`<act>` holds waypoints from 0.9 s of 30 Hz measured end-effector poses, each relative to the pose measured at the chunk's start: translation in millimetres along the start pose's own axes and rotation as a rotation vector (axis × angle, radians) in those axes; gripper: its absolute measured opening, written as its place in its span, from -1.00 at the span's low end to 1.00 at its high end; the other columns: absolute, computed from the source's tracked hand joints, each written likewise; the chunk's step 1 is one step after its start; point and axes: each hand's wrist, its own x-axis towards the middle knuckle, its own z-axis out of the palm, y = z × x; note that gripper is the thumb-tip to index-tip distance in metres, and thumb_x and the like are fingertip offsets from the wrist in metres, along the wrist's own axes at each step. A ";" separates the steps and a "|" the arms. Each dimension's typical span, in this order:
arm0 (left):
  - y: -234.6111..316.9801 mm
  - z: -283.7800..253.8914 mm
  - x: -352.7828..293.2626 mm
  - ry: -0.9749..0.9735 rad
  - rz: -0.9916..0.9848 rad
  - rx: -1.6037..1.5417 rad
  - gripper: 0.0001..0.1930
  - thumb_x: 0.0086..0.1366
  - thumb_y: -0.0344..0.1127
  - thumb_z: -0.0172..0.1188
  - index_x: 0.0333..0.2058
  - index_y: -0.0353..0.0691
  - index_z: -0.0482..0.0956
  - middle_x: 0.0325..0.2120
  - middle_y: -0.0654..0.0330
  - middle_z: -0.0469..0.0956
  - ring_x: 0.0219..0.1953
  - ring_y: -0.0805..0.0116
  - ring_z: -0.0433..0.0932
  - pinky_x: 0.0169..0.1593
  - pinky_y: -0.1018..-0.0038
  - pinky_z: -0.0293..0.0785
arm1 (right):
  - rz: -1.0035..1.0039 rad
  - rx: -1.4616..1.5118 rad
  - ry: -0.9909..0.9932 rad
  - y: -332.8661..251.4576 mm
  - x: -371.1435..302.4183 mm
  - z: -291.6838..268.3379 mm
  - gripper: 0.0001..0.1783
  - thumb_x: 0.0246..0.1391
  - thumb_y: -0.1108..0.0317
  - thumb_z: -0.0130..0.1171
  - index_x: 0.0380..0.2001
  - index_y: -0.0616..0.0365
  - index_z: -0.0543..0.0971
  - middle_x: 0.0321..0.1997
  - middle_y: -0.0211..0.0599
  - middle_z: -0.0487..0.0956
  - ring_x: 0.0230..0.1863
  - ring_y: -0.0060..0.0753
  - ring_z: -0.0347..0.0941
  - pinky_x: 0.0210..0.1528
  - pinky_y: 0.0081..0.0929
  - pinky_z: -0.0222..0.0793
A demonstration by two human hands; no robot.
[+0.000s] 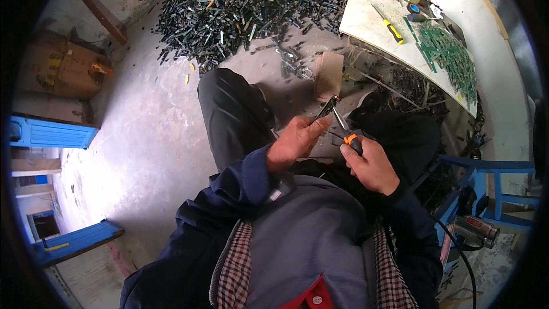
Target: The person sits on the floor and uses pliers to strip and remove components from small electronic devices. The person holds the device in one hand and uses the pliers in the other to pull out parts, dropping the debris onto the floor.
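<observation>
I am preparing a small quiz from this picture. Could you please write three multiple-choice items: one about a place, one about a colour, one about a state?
1. Where does the big pile of dark strips lie?
A. on the floor ahead of the person
B. on the white board
C. in the blue crate

2. What colour shows on the tool in the right hand?
A. green
B. orange and black
C. white

3. How is the thin dark piece held?
A. lying on the knee
B. pinched in the fingers of the left hand
C. hanging from a cord

Key: 1 A, it covers the concrete; 2 B, the grip is orange on black; 3 B, the fingers close round it.
</observation>
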 end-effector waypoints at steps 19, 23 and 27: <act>-0.4 9.0 -1.3 0.102 0.212 0.144 -0.72 0.24 -0.25 0.06 -0.40 -0.44 0.53 -0.72 0.02 0.37 -0.68 0.24 0.33 -0.55 0.32 0.25 | 0.206 -0.026 -0.327 -38.1 4.9 -43.4 -0.62 0.12 0.15 0.11 -0.57 0.28 0.44 -0.67 -0.23 0.44 -0.61 -0.27 0.42 -0.51 -0.35 0.32; -12.1 -9.7 -2.3 -0.106 0.702 0.637 -0.73 0.27 -0.26 0.06 -0.42 -0.39 0.55 -0.78 0.20 0.22 -0.71 0.38 0.21 -0.60 0.38 0.13 | -0.086 -0.479 -0.304 -37.4 7.6 -62.3 -0.59 0.00 0.14 0.19 -0.60 0.33 0.46 -0.61 0.07 0.44 -0.47 0.15 0.41 -0.39 -0.10 0.30; -6.5 -14.6 -15.1 -0.279 0.415 0.457 -0.70 0.31 -0.23 0.04 -0.51 -0.33 0.49 -0.77 0.36 0.14 -0.71 0.52 0.09 -0.63 0.46 0.02 | -0.154 -0.628 -0.417 -34.9 11.3 -78.7 -0.60 -0.07 0.15 0.26 -0.56 0.34 0.47 -0.63 0.03 0.42 -0.51 0.08 0.41 -0.43 -0.18 0.31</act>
